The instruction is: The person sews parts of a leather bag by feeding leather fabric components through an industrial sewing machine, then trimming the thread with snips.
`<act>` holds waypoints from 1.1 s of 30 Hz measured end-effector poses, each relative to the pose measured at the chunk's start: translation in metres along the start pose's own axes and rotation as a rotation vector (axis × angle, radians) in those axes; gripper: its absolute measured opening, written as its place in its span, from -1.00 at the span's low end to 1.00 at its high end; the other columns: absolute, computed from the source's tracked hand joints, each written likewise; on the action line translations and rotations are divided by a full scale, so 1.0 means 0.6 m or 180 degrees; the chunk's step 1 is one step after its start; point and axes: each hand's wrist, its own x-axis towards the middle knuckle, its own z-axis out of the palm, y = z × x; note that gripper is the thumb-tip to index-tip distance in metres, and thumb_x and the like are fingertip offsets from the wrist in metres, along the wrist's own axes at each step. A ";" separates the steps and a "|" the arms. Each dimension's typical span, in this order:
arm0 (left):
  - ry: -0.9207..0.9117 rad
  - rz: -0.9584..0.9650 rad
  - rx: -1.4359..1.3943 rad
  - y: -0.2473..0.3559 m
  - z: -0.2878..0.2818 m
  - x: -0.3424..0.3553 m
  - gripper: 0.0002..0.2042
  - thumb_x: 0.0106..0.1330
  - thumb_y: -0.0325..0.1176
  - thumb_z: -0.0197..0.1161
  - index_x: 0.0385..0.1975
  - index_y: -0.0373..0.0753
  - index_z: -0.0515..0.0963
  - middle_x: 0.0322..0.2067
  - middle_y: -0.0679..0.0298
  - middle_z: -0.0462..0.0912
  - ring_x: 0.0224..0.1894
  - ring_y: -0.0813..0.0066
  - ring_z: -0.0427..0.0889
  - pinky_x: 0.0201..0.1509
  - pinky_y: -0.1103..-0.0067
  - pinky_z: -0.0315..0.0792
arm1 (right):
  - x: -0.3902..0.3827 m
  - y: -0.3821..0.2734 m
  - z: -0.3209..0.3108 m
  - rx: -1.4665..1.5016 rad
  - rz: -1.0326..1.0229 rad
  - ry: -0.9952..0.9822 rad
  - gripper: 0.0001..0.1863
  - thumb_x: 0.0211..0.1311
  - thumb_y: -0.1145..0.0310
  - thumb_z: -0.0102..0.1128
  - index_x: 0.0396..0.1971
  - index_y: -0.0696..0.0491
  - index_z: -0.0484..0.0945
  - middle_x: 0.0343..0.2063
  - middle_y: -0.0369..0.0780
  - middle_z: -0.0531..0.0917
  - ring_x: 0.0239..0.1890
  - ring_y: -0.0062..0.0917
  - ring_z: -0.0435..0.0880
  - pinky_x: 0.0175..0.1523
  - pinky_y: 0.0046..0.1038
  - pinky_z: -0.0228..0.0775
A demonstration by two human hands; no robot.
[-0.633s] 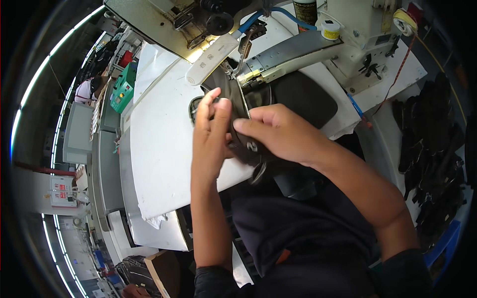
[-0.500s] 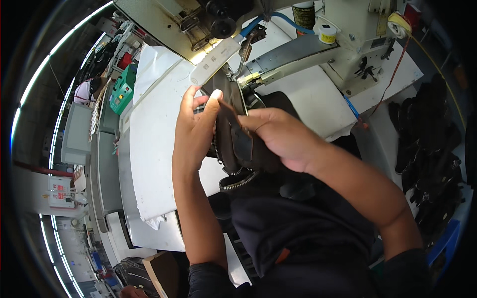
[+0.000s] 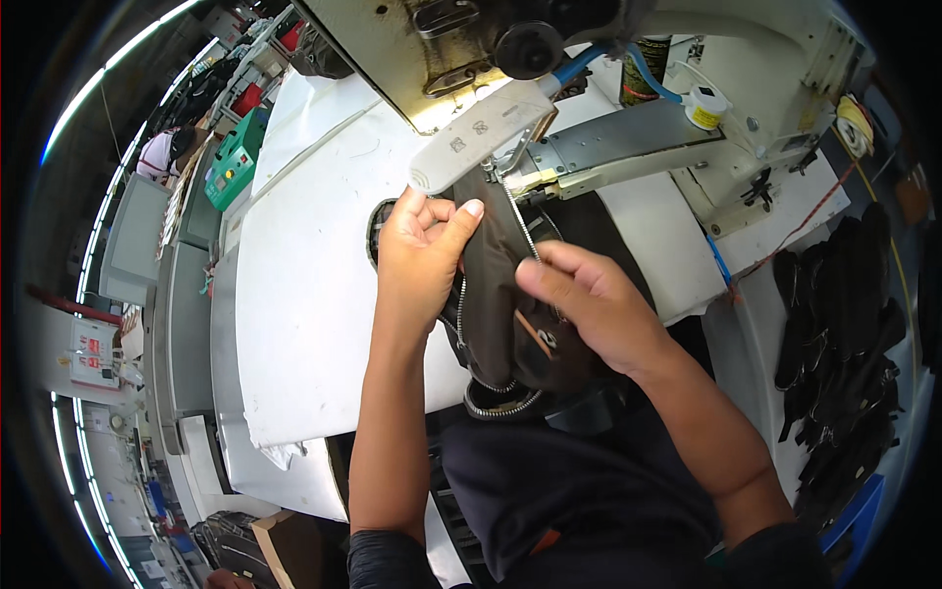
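Observation:
A dark brown bag piece [image 3: 486,319] with metal zippers runs from the sewing machine's presser foot [image 3: 496,169] toward my body, its lower end hanging over the table edge in a zipper loop. My left hand [image 3: 422,255] grips the left side of the fabric just below the foot, thumb on top, fingers curled. My right hand [image 3: 599,304] pinches the fabric beside the upper zipper, lower and to the right, thumb over it. A white guard [image 3: 471,137] with printed marks sits at the foot, above my left fingertips. What is under the fabric is hidden.
The white worktable [image 3: 304,324] spreads left of the work. The machine's arm [image 3: 628,147] crosses to a column on the right, with a small white container [image 3: 705,106]. Dark pieces [image 3: 834,334] hang at far right. A green case [image 3: 235,157] stands behind, left.
The view has shifted. My right hand has drawn back from under a flap to the zipper side, and the leather flap and bag piece have turned. My left hand now grips closer below the foot.

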 end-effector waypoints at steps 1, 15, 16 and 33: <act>-0.0028 0.0214 -0.0149 -0.001 -0.004 0.004 -0.47 0.44 -0.44 0.37 0.36 -0.43 0.40 -0.08 0.24 0.67 -0.16 0.59 0.65 -0.09 0.60 0.55 | 0.013 0.001 0.006 0.0054 -0.0383 0.0268 -0.68 0.64 0.18 0.15 -0.01 0.15 0.68 -0.28 -0.41 0.70 -0.27 -0.85 0.62 -0.16 -0.68 0.50; 0.1091 0.1906 0.2224 -0.008 0.017 -0.012 -0.67 0.44 -0.47 0.38 0.16 -0.37 0.58 -0.08 0.26 0.70 -0.08 0.57 0.63 0.06 0.63 0.49 | 0.069 0.017 0.032 -0.0620 -0.1282 0.1010 -0.79 0.55 0.44 0.19 -0.30 0.25 0.67 -0.61 -0.48 0.54 -0.51 -0.94 0.32 -0.48 -0.65 0.12; 0.1158 0.1764 0.1786 0.001 0.025 -0.025 -0.67 0.37 -0.50 0.43 0.11 -0.37 0.62 -0.02 0.22 0.70 -0.09 0.53 0.63 0.05 0.59 0.51 | 0.070 0.017 0.029 -0.0623 -0.1362 0.0977 -0.78 0.54 0.44 0.20 -0.32 0.26 0.66 -0.59 -0.45 0.60 -0.49 -0.94 0.38 -0.46 -0.66 0.17; 0.0097 0.1049 0.2420 0.085 0.036 -0.058 -0.40 0.14 -0.44 0.56 0.23 -0.28 0.53 -0.09 0.18 0.73 -0.17 0.37 0.76 -0.12 0.55 0.62 | 0.087 -0.017 0.027 -0.0694 -0.1154 0.1072 -0.70 0.44 0.42 0.27 -0.50 0.27 0.64 -0.66 -0.40 0.56 -0.54 -0.86 0.44 -0.46 -0.59 0.27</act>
